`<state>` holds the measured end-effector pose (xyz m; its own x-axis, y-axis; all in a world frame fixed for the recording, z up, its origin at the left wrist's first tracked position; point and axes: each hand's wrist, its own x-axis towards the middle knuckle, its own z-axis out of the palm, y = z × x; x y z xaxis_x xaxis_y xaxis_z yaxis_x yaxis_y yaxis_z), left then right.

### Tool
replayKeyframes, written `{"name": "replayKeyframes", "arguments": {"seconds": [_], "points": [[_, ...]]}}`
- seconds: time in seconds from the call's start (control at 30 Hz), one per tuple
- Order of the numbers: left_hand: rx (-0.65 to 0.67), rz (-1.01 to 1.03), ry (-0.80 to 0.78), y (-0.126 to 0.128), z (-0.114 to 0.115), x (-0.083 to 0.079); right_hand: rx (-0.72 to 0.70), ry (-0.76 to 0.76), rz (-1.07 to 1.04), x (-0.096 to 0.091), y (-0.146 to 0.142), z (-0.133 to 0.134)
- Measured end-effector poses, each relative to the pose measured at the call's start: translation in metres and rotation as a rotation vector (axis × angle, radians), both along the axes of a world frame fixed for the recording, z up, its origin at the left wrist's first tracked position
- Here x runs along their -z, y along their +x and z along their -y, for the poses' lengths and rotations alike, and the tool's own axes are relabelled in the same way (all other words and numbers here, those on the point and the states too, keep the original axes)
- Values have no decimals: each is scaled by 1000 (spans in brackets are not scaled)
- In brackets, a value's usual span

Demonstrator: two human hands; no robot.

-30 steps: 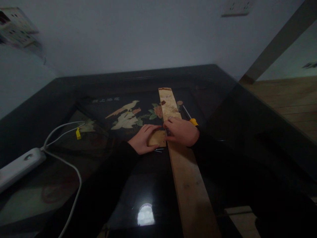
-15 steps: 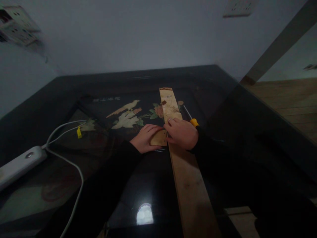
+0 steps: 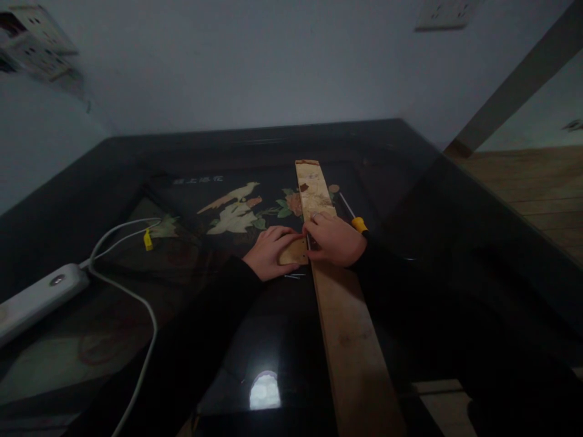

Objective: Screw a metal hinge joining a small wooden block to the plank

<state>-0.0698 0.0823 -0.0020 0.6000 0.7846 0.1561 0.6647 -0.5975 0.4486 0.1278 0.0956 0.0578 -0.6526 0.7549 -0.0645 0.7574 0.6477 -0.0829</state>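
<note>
A small wooden block (image 3: 294, 252) with small dark holes near its right edge is gripped in my left hand (image 3: 272, 254), thumb below and fingers above. It sits against the left edge of a long wooden board (image 3: 348, 334) that runs away from me across the table. Over this board lies my right hand (image 3: 337, 240), a ring on one finger. Its thumb and fingertips are closed at the seam between block and board; a thin light edge shows there, too small to name. Below the block lie thin metal screws or nails (image 3: 295, 276). Right of the board rests a yellow-handled screwdriver (image 3: 359, 224).
The glossy dark table (image 3: 255, 340) bears a bird-and-flower picture. On the left lie a white power strip (image 3: 43, 297) and its looped cable (image 3: 148, 315) with a yellow tag (image 3: 148, 240). Wall sockets (image 3: 444, 15) are above; a wall stands behind the table.
The view has shifted slightly, so everything sits a few pixels over. Both hands keep their places at the block and board; the right fingertips have moved only a little at the seam.
</note>
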Motion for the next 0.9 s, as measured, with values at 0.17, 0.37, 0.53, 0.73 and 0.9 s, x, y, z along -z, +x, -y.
{"name": "replayKeyframes", "arguments": {"seconds": [0.17,0.37,0.53,0.73,0.9], "points": [[-75,125,-35,6,-3,-3,-9,6,-16,0,3,-2],[-149,223,-79,21,-7,-2,31,-23,-74,-1,7,-4],[-170,189,-97,24,-7,-4,28,-39,-107,-1,7,-5],[-217,282,-148,24,-11,-1,35,-35,-68,-3,7,-4],[-231,441,-198,25,-12,5,38,-32,-23,-7,5,-1]]}}
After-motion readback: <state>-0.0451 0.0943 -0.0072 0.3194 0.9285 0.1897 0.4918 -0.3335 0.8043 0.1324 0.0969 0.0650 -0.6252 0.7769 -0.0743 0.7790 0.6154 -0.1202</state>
